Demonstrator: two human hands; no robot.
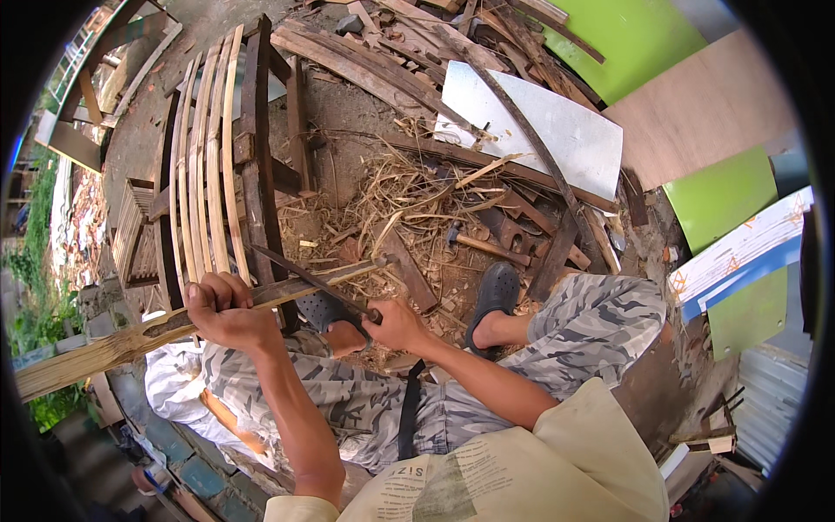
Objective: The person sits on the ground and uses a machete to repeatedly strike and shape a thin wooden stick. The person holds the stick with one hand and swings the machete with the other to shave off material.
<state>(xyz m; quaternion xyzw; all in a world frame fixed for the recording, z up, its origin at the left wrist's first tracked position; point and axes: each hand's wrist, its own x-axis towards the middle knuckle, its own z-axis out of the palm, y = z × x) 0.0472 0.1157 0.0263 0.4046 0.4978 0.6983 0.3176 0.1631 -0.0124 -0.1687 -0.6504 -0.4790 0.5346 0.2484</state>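
Here, the left hand (222, 309) is closed in a fist around a long bamboo strip (130, 341), gripping it near mid-length. The strip runs from its frayed pale end, far out to the left of that hand, across the person's knee to a tip just above the right hand. The right hand (396, 324) is clenched on the handle of a long dark knife (309, 280); the blade angles up and leftward from this hand and lies against the strip between the two hands. Below both hands are the camouflage trousers (574, 335) of the seated person. Just right of the right hand, a foot in a dark perforated clog (496, 296) rests on the ground. Above the right hand lies a heap of bamboo shavings (391, 200), with a hammer (483, 245) near the clog. Above the left hand, several finished pale slats (209, 165) lean side by side on a dark wooden frame (261, 148). Farther up right lies a white sheet (557, 126).
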